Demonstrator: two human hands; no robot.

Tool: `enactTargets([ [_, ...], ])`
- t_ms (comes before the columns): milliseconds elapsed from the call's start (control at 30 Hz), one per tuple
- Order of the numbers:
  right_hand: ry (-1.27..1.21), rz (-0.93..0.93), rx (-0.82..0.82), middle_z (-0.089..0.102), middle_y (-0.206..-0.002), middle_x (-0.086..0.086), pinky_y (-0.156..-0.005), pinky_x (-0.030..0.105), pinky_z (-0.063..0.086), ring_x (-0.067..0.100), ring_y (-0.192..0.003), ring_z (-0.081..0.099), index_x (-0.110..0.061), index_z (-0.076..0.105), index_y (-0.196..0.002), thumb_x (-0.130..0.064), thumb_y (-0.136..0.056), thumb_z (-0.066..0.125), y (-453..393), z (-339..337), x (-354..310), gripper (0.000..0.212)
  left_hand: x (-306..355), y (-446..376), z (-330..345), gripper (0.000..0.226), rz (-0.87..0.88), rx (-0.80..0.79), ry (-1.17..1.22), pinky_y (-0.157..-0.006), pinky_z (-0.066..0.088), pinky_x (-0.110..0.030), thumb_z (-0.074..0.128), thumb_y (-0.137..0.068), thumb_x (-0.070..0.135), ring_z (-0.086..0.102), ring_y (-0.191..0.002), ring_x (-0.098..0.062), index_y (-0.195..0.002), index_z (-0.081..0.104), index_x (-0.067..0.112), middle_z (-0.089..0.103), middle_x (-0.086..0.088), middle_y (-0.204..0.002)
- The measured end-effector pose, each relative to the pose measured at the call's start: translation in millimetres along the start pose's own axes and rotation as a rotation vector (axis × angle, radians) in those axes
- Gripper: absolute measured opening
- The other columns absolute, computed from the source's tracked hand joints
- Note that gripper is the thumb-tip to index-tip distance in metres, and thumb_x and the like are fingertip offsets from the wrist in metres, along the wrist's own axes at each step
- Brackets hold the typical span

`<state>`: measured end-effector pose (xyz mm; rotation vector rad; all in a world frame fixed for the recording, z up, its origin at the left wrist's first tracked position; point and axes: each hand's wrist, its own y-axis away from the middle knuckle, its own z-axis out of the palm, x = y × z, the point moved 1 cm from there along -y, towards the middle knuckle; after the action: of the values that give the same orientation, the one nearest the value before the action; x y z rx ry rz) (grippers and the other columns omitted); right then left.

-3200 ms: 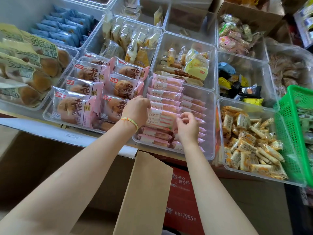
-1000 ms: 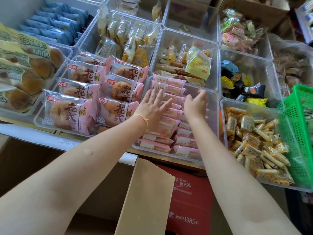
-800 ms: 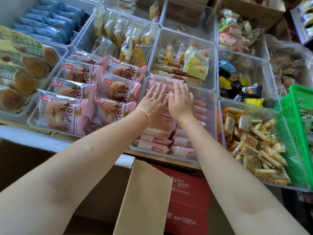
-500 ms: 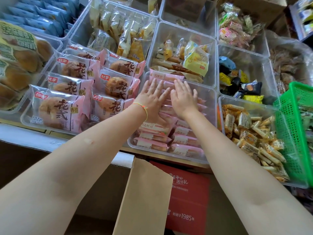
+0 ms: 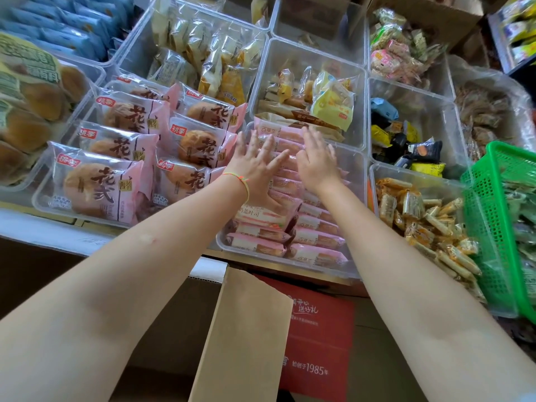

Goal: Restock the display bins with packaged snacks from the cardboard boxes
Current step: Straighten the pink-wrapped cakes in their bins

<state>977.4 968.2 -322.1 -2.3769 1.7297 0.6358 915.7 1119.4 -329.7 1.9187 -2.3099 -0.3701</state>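
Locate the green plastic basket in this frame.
In the head view the green basket stands at the far right edge, beside the clear bin of small yellow snack bars, right of the right hand.

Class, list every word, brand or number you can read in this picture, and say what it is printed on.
"桃李", on the pink bread packets
"花式", large, on the same packets
"1985", on the red carton
"送好礼", also on the red carton
Print on the slim pink packets, green bread bags and other wrappers is too small or blurred.

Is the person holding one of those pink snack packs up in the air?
No, both the left hand and right hand lie flat on the pink packs in the bin.
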Motion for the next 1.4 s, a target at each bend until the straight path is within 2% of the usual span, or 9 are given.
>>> enactTargets([
  [133,-0.433,0.185,0.266,0.036,-0.154,0.003,-0.114,0.031,0.024,0.018,-0.141,0.033,-0.019,0.037,-0.150,-0.018,-0.101,0.035,57,-3,-4,0.049,-4,31,-13,0.110,0.027,0.121,-0.015,-0.118,0.000,-0.058,0.037,-0.072,0.089,0.007,-0.148,-0.041,-0.156,0.008,0.024,0.008,-0.017,-0.162],
  [233,-0.594,0.420,0.222,0.061,-0.104,0.001,-0.082,0.036,0.050,0.022,-0.096,0.059,-0.020,0.054,-0.121,-0.013,-0.093,0.043,102,9,-7,0.031,8,60,-27,0.033,0.020,0.229,0.160,-0.091,0.038,-0.039,0.044,-0.092,0.045,0.058,-0.100,-0.027,-0.104,0.056,0.016,0.061,-0.009,-0.111],
  [300,-0.669,0.500,0.108,0.062,-0.096,0.003,-0.069,0.035,0.050,0.023,-0.086,0.061,-0.021,0.049,-0.113,-0.012,-0.090,0.047,118,21,-13,0.025,17,71,-31,0.023,-0.030,0.009,0.250,-0.073,0.047,-0.033,0.040,-0.095,0.037,0.056,-0.078,-0.023,-0.088,0.052,0.018,0.061,-0.001,-0.089],
  [500,-0.602,0.419,-0.004,0.059,-0.101,0.003,-0.069,0.031,0.047,0.021,-0.090,0.058,-0.017,0.050,-0.108,-0.018,-0.089,0.059,117,36,-14,0.021,16,67,-7,0.033,-0.061,-0.359,0.284,-0.088,0.054,-0.040,0.040,-0.097,0.039,0.056,-0.086,-0.020,-0.109,0.064,0.019,0.064,0.001,-0.100],
  [600,-0.544,0.349,0.032,0.062,-0.095,0.004,-0.061,0.025,0.043,0.017,-0.082,0.058,-0.015,0.053,-0.095,-0.018,-0.095,0.061,109,34,-9,0.008,15,67,-3,0.026,-0.066,-0.341,0.302,-0.088,0.055,-0.042,0.042,-0.097,0.039,0.058,-0.087,-0.022,-0.092,0.060,0.021,0.062,-0.001,-0.094],
  [867,-0.568,0.357,0.004,0.062,-0.090,-0.002,-0.068,0.035,0.054,0.022,-0.085,0.061,-0.019,0.052,-0.091,-0.023,-0.095,0.065,109,26,1,0.015,18,77,-9,0.027,-0.063,-0.366,0.265,-0.077,0.048,-0.037,0.042,-0.097,0.027,0.057,-0.095,-0.025,-0.117,0.059,0.020,0.063,-0.001,-0.109],
  [1000,-0.596,0.401,0.057,0.060,-0.102,-0.008,-0.079,0.038,0.055,0.020,-0.099,0.063,-0.022,0.053,-0.116,-0.022,-0.092,0.062,113,13,1,0.025,19,84,-21,0.015,-0.048,-0.011,0.130,-0.071,0.049,-0.032,0.049,-0.094,0.027,0.058,-0.085,-0.024,-0.087,0.057,0.016,0.064,-0.005,-0.102],
  [1167,-0.757,0.457,-0.045,0.052,-0.123,-0.001,-0.083,0.029,0.039,0.016,-0.106,0.048,-0.017,0.036,-0.149,-0.018,-0.096,0.053,116,12,-15,0.056,19,70,-10,0.079,0.008,0.130,-0.031,-0.119,0.019,-0.048,0.048,-0.094,0.052,0.013,-0.149,-0.035,-0.153,0.013,0.012,0.013,-0.017,-0.161],
  [1400,-0.841,0.487,-0.056,0.051,-0.109,-0.006,-0.085,0.035,0.040,0.018,-0.103,0.049,-0.019,0.040,-0.144,-0.018,-0.095,0.050,118,29,-27,0.050,20,62,15,0.081,0.003,0.013,0.027,-0.121,-0.005,-0.051,0.027,-0.098,0.062,-0.017,-0.148,-0.036,-0.153,-0.020,0.026,-0.018,-0.016,-0.161],
])
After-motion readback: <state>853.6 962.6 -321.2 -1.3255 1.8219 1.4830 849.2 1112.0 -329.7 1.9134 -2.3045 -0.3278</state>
